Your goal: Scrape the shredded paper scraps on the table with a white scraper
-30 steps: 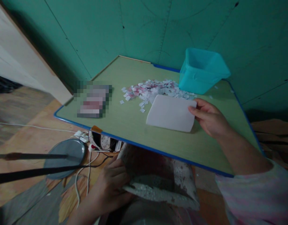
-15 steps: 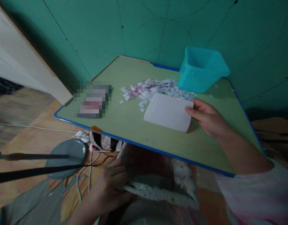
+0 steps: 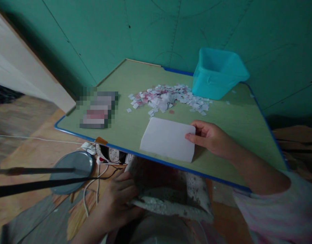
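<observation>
My right hand (image 3: 209, 139) rests on the green tabletop (image 3: 151, 76), its fingers at the right edge of a white rectangular card (image 3: 167, 139). The card lies flat, a short way in front of a loose pile of small torn paper scraps (image 3: 166, 98) in white and pink. Below the table's front edge, my left hand (image 3: 117, 200) is curled on the edge of a speckled grey cloth (image 3: 171, 201) in my lap.
A turquoise plastic bin (image 3: 218, 74) stands at the table's back right, against a green wall (image 3: 95, 34). A pixelated patch (image 3: 96, 110) covers something at the left. Below the table are white cables (image 3: 90, 193), a round grey disc (image 3: 72, 173) and a black strap (image 3: 31, 184).
My right hand has slid the white card toward me and to the left, away from the paper scraps. My left hand has barely moved.
</observation>
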Motion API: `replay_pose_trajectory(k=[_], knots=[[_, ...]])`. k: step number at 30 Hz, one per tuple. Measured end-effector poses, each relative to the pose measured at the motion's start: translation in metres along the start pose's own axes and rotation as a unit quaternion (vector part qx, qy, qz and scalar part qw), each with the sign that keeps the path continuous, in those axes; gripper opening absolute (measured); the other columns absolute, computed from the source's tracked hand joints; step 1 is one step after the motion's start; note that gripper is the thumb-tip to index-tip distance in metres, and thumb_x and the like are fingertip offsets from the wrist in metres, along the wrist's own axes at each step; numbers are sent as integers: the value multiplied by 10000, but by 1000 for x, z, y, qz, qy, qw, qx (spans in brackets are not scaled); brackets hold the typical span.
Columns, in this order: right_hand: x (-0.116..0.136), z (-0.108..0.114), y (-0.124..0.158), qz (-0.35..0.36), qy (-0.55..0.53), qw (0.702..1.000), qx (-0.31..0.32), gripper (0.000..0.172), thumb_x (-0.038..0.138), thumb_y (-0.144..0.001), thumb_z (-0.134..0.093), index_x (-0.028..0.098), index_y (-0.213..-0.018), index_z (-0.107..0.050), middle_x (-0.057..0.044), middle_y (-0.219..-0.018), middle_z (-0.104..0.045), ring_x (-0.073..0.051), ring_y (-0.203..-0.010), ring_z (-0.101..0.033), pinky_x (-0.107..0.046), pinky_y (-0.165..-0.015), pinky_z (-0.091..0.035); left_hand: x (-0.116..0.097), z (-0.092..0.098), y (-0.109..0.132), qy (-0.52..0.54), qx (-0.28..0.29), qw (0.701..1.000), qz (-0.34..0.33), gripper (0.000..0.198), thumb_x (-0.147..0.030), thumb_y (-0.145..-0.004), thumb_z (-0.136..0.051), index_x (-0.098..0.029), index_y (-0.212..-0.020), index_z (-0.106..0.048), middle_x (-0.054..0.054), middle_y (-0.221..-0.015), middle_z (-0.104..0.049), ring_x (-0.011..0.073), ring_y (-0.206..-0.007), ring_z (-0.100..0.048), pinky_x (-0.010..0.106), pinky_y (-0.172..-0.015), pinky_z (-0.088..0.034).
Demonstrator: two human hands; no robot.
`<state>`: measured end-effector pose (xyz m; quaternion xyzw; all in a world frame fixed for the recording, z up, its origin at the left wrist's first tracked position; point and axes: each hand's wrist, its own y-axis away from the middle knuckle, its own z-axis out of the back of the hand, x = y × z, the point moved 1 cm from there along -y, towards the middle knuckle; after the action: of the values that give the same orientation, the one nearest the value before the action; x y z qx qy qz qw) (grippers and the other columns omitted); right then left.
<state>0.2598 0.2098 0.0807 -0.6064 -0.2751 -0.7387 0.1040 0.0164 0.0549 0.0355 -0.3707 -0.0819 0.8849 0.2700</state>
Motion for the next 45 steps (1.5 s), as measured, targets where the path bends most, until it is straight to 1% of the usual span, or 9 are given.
replay_pose_trajectory(k=[11, 16, 20, 23, 28, 31, 35, 41, 45], knots=[[1, -10, 10, 30, 18, 998, 47, 193, 332, -773, -629, 188, -761, -500, 33, -703, -525, -89, -634, -505, -197, -546, -405, 3, 0, 1, 14, -3, 1000, 10, 251, -209, -793, -587, -188, -569, -474, 14, -503, -520, 158, -556, -452, 293, -513, -310], [3, -15, 20, 81, 123, 987, 65, 192, 332, -808, -595, 193, -730, -487, 49, -650, -456, -72, -580, -443, -187, -494, -349, 1, 2, 0, 4, -13, 1000, 13, 284, -192, -771, -610, -198, -554, -427, -3, -499, -485, 147, -547, -442, 286, -506, -301], [3, -16, 22, 107, 173, 978, 46, 195, 335, -816, -588, 193, -717, -496, 47, -639, -456, -72, -575, -439, -193, -493, -346, 3, 1, 1, -2, -16, 1000, 10, 276, -173, -756, -614, -202, -564, -417, -9, -504, -479, 143, -550, -435, 282, -508, -303], [5, -11, 17, 118, 126, 985, -7, 197, 361, -807, -597, 201, -740, -506, 37, -669, -498, -85, -599, -479, -204, -514, -384, 5, -1, 2, -2, -15, 1000, 10, 288, -190, -767, -614, -209, -575, -400, -14, -506, -471, 145, -548, -431, 285, -505, -296], [13, 16, -2, 169, 44, 962, -209, 205, 361, -734, -666, 225, -806, -530, 11, -743, -579, -118, -641, -531, -242, -541, -432, 7, -2, 2, 9, -12, 1000, -5, 244, -169, -775, -600, -199, -587, -447, 3, -507, -506, 153, -548, -457, 290, -512, -321], [12, 33, -12, 142, 40, 957, -249, 176, 349, -742, -656, 238, -802, -533, 15, -740, -585, -115, -617, -518, -247, -527, -421, 7, -2, 2, 4, -8, 1000, 2, 237, -173, -773, -605, -186, -571, -481, 24, -497, -526, 168, -549, -469, 295, -506, -327], [8, 42, -16, 107, 20, 964, -244, 117, 306, -743, -647, 243, -793, -562, 8, -766, -614, -138, -662, -539, -273, -563, -439, 7, -1, 3, -6, -5, 1000, 3, 232, -201, -780, -599, -181, -570, -502, 40, -501, -548, 183, -549, -475, 310, -511, -340], [8, 34, -15, 57, -9, 984, -167, 104, 275, -704, -672, 243, -778, -607, 11, -767, -636, -158, -712, -573, -312, -670, -480, 7, 0, 3, -9, -14, 1000, 10, 260, -197, -789, -585, -203, -563, -456, 12, -491, -520, 164, -532, -461, 294, -493, -326], [6, 35, -16, 68, 8, 982, -175, 120, 325, -712, -660, 255, -766, -579, 5, -778, -631, -169, -743, -572, -311, -692, -485, 6, 1, 4, -11, -12, 1000, 10, 229, -205, -795, -587, -191, -588, -492, 22, -514, -527, 164, -541, -471, 291, -491, -326]])
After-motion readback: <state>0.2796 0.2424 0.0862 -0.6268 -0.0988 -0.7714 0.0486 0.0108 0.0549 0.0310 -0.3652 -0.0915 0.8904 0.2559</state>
